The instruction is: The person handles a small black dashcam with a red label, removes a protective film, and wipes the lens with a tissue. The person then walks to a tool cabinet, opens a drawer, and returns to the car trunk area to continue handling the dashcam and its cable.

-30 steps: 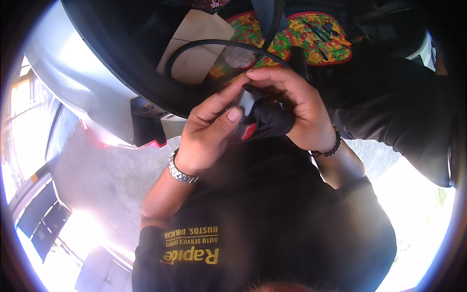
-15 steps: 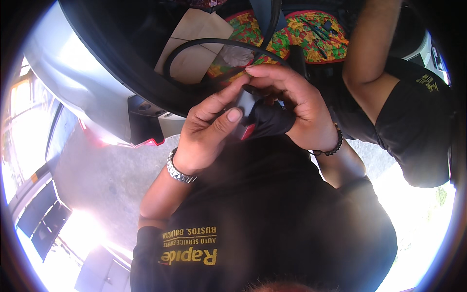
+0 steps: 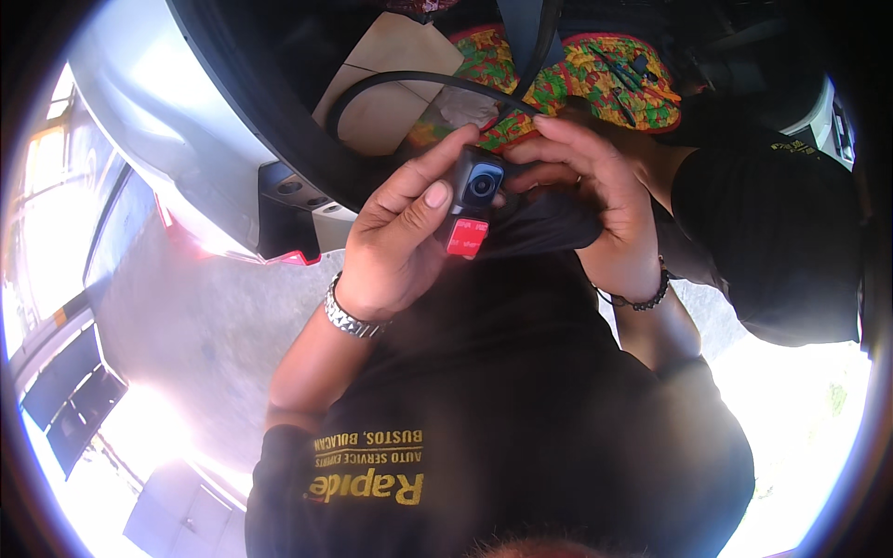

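My left hand (image 3: pixel 395 228) pinches a small dark dash camera (image 3: pixel 463 191) between thumb and fingers. Its round lens (image 3: pixel 481 184) faces up, and a red adhesive pad (image 3: pixel 467 238) sits at its lower end. Close on the right, my right hand (image 3: pixel 605 200) curves around a bunched fold of black cloth (image 3: pixel 549 223), which seems to run on into my black shirt (image 3: pixel 521 372). The fingertips are near the camera's right side; the right thumb is mostly hidden.
Ahead is an open vehicle doorway with a black rubber seal strip (image 3: pixel 409 76) hanging loose. Inside lie beige panels (image 3: pixel 395 84) and colourful patterned pads (image 3: pixel 614 79) with tools on one. A co-worker's black sleeve (image 3: pixel 763 232) is close on the right; a white vehicle panel (image 3: pixel 177 102) stands left.
The dash camera has turned so its lens and red pad show. My right hand and the cloth have shifted right, away from it. The co-worker's arm has lowered.
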Available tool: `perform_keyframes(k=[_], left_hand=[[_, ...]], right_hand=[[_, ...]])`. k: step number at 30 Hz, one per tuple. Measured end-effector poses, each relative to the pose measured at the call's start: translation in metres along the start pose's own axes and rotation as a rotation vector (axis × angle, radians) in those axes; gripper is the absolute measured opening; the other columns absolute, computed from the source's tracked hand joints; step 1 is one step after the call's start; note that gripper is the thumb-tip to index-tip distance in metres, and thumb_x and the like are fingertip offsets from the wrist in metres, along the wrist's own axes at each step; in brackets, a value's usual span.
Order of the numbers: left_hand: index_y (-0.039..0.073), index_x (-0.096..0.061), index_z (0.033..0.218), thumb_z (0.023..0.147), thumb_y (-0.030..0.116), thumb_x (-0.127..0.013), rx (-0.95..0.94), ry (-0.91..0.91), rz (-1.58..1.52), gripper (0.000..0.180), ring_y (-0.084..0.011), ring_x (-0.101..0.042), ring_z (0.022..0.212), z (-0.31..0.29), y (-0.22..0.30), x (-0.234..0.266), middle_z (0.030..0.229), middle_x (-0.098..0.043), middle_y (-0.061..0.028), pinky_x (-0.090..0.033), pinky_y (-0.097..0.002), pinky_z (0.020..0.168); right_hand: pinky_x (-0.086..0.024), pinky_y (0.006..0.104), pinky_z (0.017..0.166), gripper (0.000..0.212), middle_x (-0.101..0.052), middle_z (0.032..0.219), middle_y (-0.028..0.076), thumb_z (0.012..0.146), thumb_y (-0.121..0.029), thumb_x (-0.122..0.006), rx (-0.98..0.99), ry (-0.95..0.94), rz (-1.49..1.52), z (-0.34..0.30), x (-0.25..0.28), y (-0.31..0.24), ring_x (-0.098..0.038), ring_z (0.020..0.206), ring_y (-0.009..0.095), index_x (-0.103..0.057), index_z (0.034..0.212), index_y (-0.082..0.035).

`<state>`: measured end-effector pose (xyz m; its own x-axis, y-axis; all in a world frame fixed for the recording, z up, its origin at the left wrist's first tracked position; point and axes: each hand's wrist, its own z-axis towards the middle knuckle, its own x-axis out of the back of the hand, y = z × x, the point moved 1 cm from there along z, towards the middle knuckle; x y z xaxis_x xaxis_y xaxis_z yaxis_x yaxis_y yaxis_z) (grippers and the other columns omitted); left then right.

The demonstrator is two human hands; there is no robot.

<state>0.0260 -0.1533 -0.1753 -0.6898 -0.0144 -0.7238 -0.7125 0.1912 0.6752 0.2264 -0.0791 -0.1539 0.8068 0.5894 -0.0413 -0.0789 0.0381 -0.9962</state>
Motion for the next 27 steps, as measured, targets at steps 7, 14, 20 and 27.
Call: perform_keyframes(k=[7,14,20,27], left_hand=[[0.009,-0.033,0.153,0.105,0.024,-0.047,-0.075,-0.202,-0.253,0.053,-0.0221,-0.064,0.089,-0.009,0.002,-0.005,0.113,-0.063,-0.0218,-0.054,-0.0311,0.073],[0.007,-0.033,0.153,0.104,0.025,-0.048,-0.131,-0.242,-0.155,0.055,-0.0231,-0.064,0.091,-0.013,0.005,-0.010,0.114,-0.062,-0.0230,-0.053,-0.0302,0.073],[0.004,-0.037,0.150,0.102,0.018,-0.053,-0.112,-0.091,0.060,0.053,-0.0196,-0.064,0.093,-0.022,0.003,-0.010,0.120,-0.061,-0.0177,-0.053,-0.0288,0.078],[0.004,-0.048,0.145,0.100,0.006,-0.057,-0.092,-0.057,0.240,0.045,-0.0083,-0.055,0.107,-0.025,-0.001,-0.008,0.119,-0.063,-0.0027,-0.043,-0.0258,0.097]], right_hand=[[-0.050,0.0273,0.087,0.022,-0.068,0.102,0.010,0.095,0.001,-0.057,-0.018,0.101,0.240,-0.018,0.001,0.021,-0.065,0.095,0.015,-0.061,0.116,0.003],[-0.045,0.0242,0.075,0.013,-0.062,0.094,0.006,0.092,-0.008,-0.067,0.056,0.070,0.233,-0.023,0.000,0.030,-0.057,0.081,0.011,-0.060,0.100,0.000],[-0.040,0.0216,0.062,0.033,-0.059,0.097,0.008,0.088,-0.017,-0.074,0.164,-0.029,0.108,-0.009,-0.010,0.014,-0.047,0.069,0.007,-0.058,0.112,-0.001],[-0.045,0.0180,0.060,0.048,-0.067,0.107,0.001,0.087,-0.012,-0.075,-0.032,-0.139,0.003,-0.003,-0.017,0.007,-0.057,0.071,-0.001,-0.057,0.130,-0.002]])
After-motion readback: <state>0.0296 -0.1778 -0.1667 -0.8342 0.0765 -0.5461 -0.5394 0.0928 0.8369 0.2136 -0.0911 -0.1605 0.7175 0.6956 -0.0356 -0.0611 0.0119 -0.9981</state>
